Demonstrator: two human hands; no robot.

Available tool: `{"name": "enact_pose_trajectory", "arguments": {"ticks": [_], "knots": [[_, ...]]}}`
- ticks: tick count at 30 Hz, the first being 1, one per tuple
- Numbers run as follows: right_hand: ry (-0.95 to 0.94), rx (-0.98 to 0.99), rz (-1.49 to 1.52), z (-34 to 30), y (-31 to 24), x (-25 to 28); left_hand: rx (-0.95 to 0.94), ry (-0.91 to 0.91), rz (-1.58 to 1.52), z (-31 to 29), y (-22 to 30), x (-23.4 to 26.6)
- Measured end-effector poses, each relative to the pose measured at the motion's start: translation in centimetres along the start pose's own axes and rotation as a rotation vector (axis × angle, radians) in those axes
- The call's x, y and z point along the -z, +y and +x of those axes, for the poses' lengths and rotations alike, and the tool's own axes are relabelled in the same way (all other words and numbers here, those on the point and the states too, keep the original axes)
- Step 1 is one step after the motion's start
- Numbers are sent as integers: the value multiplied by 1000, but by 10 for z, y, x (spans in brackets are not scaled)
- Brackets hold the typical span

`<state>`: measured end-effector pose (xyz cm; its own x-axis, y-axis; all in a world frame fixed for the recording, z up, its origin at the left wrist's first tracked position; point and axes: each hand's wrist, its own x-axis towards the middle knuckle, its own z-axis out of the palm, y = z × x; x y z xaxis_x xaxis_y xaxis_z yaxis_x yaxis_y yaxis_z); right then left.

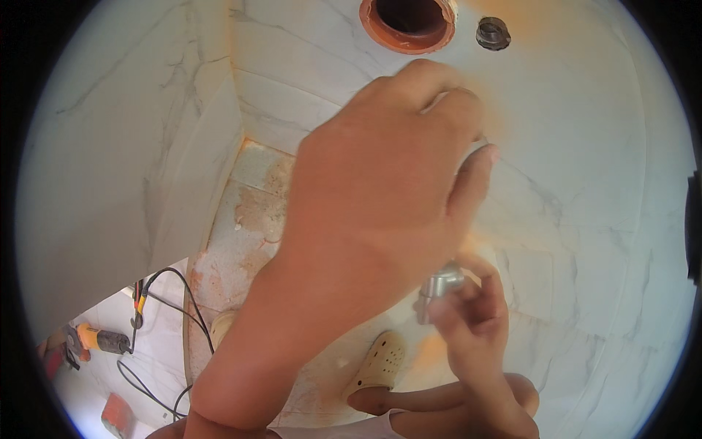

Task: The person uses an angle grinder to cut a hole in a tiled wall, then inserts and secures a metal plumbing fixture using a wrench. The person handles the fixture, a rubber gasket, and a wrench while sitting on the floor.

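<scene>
My left hand [373, 175] reaches up across the middle of the view, its back towards me and slightly blurred. Its fingers are curled together; whatever they may hold is hidden. Lower and to the right, my right hand [479, 314] grips a shiny silver metal pipe fitting [441, 282] between thumb and fingers. The fitting has a short side arm, and part of it is covered by the fingers. Beyond my left hand, an orange pipe opening [373, 35] and a smaller dark round pipe socket [493, 34] sit in the white marbled tile wall.
A yellow and black angle grinder [102, 339] lies at the lower left beside a looping black cable [191, 293]. Close by is a reddish block [116, 415]. A cream clog [380, 361] is on the stained floor [252, 205] below my hands. White marbled panels [131, 146] rise on the left.
</scene>
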<state>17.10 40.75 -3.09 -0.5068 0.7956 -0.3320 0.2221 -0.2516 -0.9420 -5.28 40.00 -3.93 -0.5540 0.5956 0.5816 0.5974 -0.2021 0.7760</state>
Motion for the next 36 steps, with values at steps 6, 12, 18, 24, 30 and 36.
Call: {"name": "enact_pose_trajectory", "arguments": {"ticks": [6,12,18,24,30,36], "knots": [[82,-1,-21,-12,4,9,20,-32,-299,7,0,-29],[74,1,-36,-14,4,10,397,103,-988,15,13,-46],[52,-9,-1,-14,1,10,560,231,-1156,22,18,-51],[3,5,52,-14,3,12,599,294,-1176,27,26,-55],[10,13,64,-16,2,15,552,325,-1010,23,26,-52],[15,42,78,-16,1,22,395,312,-486,19,11,-41]]}}
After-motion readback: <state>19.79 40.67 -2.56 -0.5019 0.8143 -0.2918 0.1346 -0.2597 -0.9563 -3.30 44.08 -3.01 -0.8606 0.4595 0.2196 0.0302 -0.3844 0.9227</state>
